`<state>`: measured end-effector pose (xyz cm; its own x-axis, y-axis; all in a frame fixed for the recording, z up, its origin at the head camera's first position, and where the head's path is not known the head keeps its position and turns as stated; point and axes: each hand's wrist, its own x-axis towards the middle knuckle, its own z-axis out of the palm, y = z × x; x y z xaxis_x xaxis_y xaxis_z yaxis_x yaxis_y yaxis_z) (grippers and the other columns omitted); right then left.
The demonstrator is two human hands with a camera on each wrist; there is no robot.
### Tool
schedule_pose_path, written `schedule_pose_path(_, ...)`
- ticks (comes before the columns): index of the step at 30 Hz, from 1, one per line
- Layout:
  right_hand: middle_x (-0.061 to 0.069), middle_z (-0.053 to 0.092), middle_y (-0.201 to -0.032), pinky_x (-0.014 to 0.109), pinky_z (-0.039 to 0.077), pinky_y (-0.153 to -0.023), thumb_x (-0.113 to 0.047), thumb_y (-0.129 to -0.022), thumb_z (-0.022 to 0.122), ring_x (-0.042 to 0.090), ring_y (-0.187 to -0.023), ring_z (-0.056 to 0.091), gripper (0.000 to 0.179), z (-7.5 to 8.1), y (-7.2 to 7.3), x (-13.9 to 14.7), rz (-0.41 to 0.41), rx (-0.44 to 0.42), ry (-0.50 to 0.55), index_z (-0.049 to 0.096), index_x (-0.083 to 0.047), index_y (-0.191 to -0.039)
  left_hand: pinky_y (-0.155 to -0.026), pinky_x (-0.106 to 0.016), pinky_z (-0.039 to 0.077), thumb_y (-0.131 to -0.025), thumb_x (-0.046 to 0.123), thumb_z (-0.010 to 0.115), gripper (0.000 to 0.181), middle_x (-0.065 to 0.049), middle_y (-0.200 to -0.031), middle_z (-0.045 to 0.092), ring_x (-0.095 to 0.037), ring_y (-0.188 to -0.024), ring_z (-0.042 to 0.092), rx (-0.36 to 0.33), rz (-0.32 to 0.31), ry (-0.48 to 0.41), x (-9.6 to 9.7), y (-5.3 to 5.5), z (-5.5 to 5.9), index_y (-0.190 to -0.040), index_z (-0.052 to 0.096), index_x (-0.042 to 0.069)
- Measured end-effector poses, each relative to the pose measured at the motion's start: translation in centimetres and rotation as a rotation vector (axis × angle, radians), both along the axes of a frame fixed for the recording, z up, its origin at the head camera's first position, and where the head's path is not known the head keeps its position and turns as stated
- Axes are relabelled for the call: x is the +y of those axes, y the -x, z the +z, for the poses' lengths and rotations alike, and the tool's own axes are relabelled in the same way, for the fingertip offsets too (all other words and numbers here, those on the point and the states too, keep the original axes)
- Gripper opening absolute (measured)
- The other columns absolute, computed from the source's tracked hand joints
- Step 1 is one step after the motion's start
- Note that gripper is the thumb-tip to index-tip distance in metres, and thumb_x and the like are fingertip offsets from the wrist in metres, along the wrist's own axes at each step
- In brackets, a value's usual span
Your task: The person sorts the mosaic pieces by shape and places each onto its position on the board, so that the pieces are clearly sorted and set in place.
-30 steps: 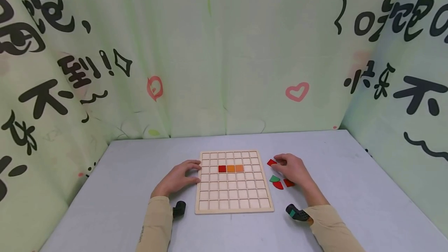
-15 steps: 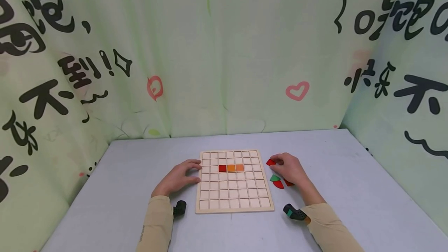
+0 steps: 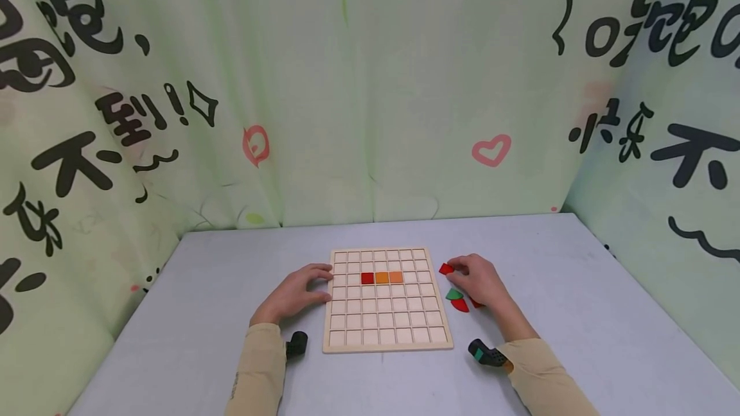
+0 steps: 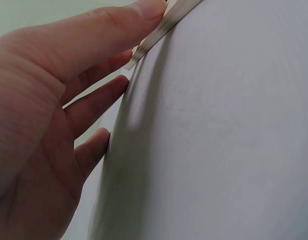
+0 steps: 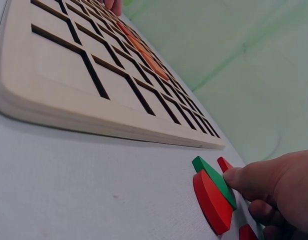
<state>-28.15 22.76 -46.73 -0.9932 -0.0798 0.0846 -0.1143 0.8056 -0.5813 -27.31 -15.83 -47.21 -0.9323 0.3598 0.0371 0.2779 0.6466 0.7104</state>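
Note:
A square wooden grid board [image 3: 387,339] lies on the table, with one red square tile [image 3: 367,278] and two orange square tiles [image 3: 388,278] in a row of its cells. My left hand [image 3: 296,291] touches the board's left edge, thumb and fingers spread apart; the left wrist view shows the thumb [image 4: 149,9] right at the wooden rim. Right of the board, my right hand [image 3: 476,277] pinches a small flat red piece [image 3: 446,268] between thumb and fingers. Below that lie a green piece [image 5: 214,181] and a curved-edged red piece [image 5: 212,202], side by side.
Another red piece [image 5: 247,233] lies partly hidden under my right hand. A white cloth covers the table [image 3: 191,313]. Pale green curtains [image 3: 370,95] with dark lettering stand along the back and sides.
My right hand has shifted slightly left toward the board, and the red piece at its fingertips has moved with it. The left hand stays at the board's edge.

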Motion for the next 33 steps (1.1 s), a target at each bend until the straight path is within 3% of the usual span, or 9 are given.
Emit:
schedule_pose_path(19, 0.020, 0.061, -0.113, 0.047, 0.054, -0.087, -0.008, -0.091, 0.068, 0.030, -0.097, 0.057, 0.033, 0.16, 0.02, -0.22, 0.005, 0.024, 0.010, 0.063, 0.003, -0.121, -0.113, -0.046, 0.034, -0.083, 0.018, 0.079, 0.039, -0.003, -0.141, 0.053, -0.028, -0.136, 0.041, -0.011, 0.000, -0.004, 0.00, -0.11, 0.10, -0.119, 0.068, 0.009)
schedule_pose_path(33, 0.018, 0.060, -0.122, 0.048, 0.054, -0.091, -0.012, -0.092, 0.067, 0.034, -0.107, 0.062, 0.036, 0.17, 0.16, -0.39, 0.004, 0.058, 0.132, 0.062, 0.000, -0.126, -0.113, -0.044, 0.035, -0.083, 0.017, 0.079, 0.038, -0.001, -0.141, 0.053, -0.026, -0.136, 0.042, -0.012, 0.026, 0.000, 0.17, -0.09, 0.07, -0.119, 0.068, 0.010)
